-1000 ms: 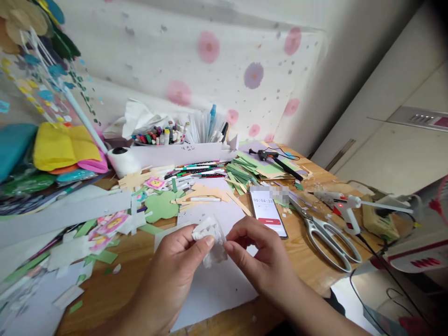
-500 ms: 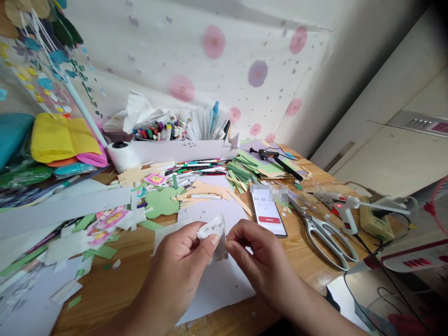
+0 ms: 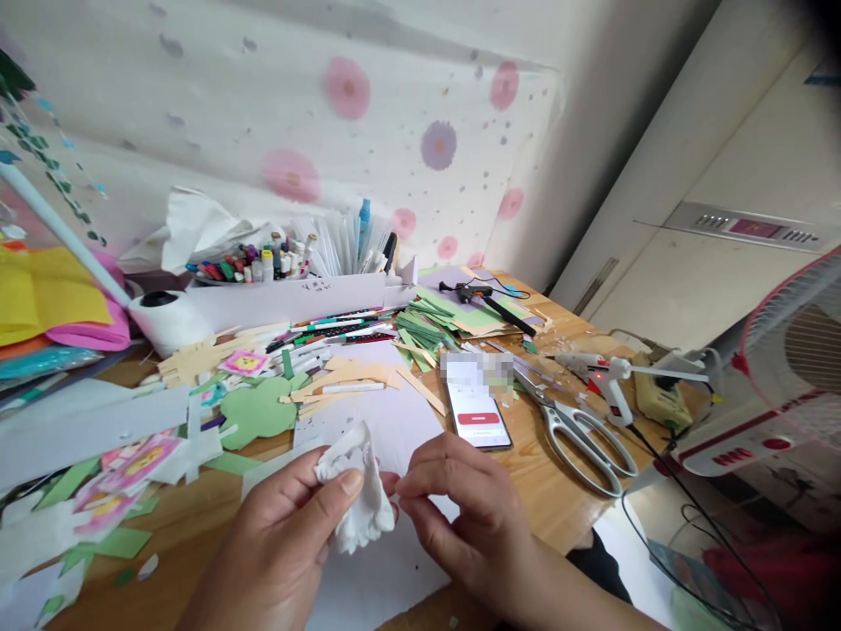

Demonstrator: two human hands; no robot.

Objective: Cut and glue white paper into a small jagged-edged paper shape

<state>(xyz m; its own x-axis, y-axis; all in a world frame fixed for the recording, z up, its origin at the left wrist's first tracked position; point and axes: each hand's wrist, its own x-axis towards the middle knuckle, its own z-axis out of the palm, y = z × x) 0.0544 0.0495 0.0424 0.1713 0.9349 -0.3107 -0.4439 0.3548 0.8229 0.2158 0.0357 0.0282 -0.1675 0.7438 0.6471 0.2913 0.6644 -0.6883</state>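
Note:
A crumpled piece of white paper point(image 3: 358, 495) is pinched between both my hands just above a white sheet point(image 3: 387, 421) on the wooden table point(image 3: 565, 508). My left hand point(image 3: 289, 535) grips it from the left, thumb pressed on top. My right hand point(image 3: 460, 508) pinches its right edge with curled fingers. A phone point(image 3: 478, 412) with a red button on its screen lies just beyond my right hand.
Large scissors point(image 3: 568, 429) and a white glue gun point(image 3: 614, 381) lie right of the phone. Paper scraps, green strips point(image 3: 420, 331) and a green cut-out point(image 3: 259, 412) litter the table. A white box of markers point(image 3: 289, 294) stands behind. A fan point(image 3: 781, 377) is at the right.
The view has swung to the right, so everything has slid left in the picture. Both hands keep their grip on the crumpled paper, which now hangs a little lower between them.

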